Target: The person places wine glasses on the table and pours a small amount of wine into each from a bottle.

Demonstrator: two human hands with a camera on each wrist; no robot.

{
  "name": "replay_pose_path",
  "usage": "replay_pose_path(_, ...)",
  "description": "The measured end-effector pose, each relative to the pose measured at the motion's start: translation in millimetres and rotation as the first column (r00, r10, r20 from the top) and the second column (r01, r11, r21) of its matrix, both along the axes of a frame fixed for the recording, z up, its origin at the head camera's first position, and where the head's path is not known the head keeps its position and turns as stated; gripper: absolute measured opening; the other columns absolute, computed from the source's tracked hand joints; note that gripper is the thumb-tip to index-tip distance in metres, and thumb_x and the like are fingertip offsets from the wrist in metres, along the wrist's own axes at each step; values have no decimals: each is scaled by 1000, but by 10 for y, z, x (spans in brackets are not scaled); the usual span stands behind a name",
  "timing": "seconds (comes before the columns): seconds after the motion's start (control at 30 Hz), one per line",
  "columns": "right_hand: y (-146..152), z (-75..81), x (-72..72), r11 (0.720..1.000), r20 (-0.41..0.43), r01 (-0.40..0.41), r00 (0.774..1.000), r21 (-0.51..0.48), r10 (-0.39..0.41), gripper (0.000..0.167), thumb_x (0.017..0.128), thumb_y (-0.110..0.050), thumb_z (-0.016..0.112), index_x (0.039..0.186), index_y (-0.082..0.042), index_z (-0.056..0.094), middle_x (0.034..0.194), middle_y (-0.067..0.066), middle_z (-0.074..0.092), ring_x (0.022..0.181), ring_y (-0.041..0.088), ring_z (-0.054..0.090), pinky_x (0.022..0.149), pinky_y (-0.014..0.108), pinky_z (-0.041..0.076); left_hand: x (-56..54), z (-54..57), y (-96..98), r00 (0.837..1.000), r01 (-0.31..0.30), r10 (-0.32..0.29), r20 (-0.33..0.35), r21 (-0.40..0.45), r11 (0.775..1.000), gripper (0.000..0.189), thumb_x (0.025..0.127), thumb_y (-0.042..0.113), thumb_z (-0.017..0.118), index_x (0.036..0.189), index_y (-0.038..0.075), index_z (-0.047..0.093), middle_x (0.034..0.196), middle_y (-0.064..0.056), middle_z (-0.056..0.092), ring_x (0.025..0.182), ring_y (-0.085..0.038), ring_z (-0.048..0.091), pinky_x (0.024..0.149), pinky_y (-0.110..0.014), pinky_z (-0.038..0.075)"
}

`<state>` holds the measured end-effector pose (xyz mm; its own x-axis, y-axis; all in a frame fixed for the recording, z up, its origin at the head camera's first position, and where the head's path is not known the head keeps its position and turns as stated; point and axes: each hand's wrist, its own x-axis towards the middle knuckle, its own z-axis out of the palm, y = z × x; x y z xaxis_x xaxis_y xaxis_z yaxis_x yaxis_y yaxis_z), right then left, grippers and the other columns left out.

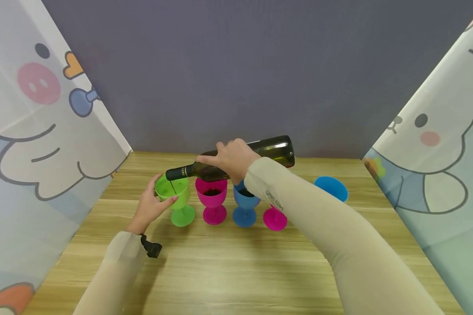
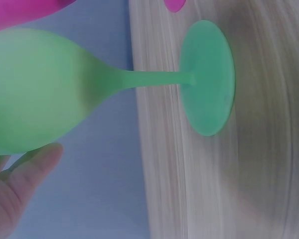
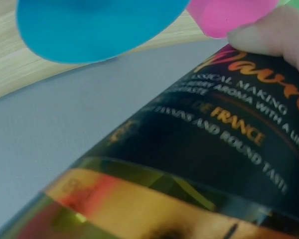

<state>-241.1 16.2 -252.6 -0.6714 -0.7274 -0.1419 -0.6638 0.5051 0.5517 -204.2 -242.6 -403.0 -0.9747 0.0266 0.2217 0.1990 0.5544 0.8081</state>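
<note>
My left hand [image 1: 146, 209] holds a light green plastic goblet [image 1: 182, 200] by its bowl, thumb in front and fingers behind. The goblet's foot rests on the table, as the left wrist view shows. My right hand [image 1: 235, 158] grips a dark wine bottle [image 1: 275, 149] round its body. The bottle is tilted, its neck pointing left over the green goblet, and a thin dark stream runs from its mouth into the bowl. A black label [image 3: 229, 114] with printed lettering fills much of the right wrist view.
Right of the green goblet stand a pink goblet [image 1: 211, 200] and a blue goblet [image 1: 246, 202], both with dark liquid inside. Another pink goblet [image 1: 275, 220] is mostly behind my right sleeve. A blue goblet [image 1: 331, 188] is farther right. A grey wall [image 1: 220, 78] rises behind the wooden table [image 1: 228, 271].
</note>
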Motion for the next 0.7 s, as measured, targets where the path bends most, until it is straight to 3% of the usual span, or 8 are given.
replay_pose_path(0.7, -36, -13, -13, 1000, -1, -11, 1000, 16, 11, 94, 82, -26, 71, 152, -41, 10, 102, 8, 56, 55, 15, 49, 50, 24, 43, 22, 2, 2, 1000, -5, 4, 10, 18, 1000, 83, 84, 12, 68, 147, -7, 18, 130, -36, 44, 115, -49, 48, 97, -59, 39)
